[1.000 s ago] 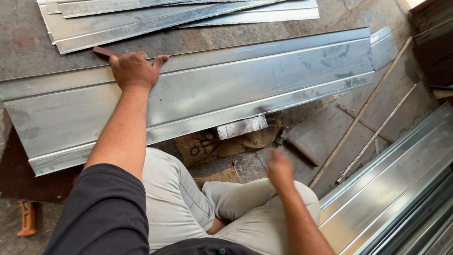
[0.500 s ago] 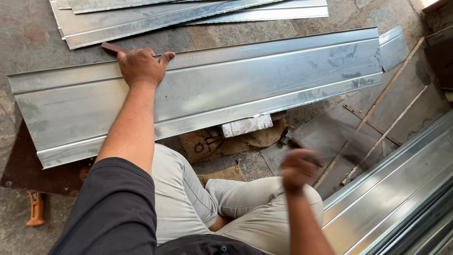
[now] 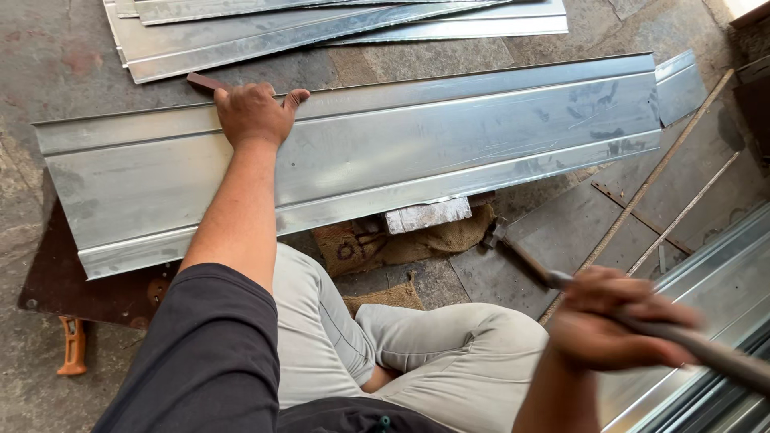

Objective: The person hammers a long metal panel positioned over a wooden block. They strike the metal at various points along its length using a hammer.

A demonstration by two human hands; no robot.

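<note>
A long folded sheet of galvanised metal (image 3: 449,144) lies across the floor in front of me. My left hand (image 3: 250,112) rests on its far edge and grips a small brown flat bar (image 3: 205,81) held against that edge. My right hand (image 3: 618,321) is closed around the handle of a hammer (image 3: 521,256), whose head hangs low near the sheet's near edge, above the floor. I sit cross-legged in grey trousers.
More metal sheets (image 3: 321,24) are stacked beyond the long one. A wooden block (image 3: 427,215) and burlap sacking (image 3: 377,240) lie under the near edge. Thin metal rods (image 3: 642,192) and profiled metal sections (image 3: 722,289) lie to the right. An orange tool (image 3: 74,346) sits at the left.
My right hand has come toward me and to the right, now lifting the hammer by its handle. My left hand stays on the sheet's far edge with the bar.
</note>
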